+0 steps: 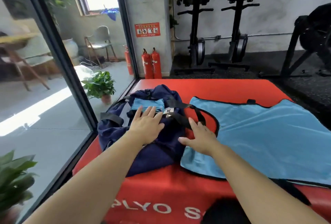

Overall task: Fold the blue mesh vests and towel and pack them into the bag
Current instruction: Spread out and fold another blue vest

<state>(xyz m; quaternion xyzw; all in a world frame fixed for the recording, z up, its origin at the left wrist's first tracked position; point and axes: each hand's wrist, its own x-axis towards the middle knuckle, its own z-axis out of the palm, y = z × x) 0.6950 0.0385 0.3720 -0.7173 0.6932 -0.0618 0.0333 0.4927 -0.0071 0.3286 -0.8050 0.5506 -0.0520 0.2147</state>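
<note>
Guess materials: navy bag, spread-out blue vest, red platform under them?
Navy bag: soft woven fabric, likely nylon or canvas; matte, slumped and creased. Blue vest: thin synthetic cloth, slight sheen, black edge binding; mesh holes too fine to confirm. Red platform: probably vinyl-covered padding; smooth, faintly glossy, white printed letters.

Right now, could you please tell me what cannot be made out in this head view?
All in the head view:
- Inside the navy bag: its fabric and the left hand cover it; only one folded blue piece shows.
- The blue vest: cut off by the right edge.
- The white label on the bag: blurred, unreadable.
- The lettering on the red mat: partly hidden by a dark shape at the bottom edge.
</note>
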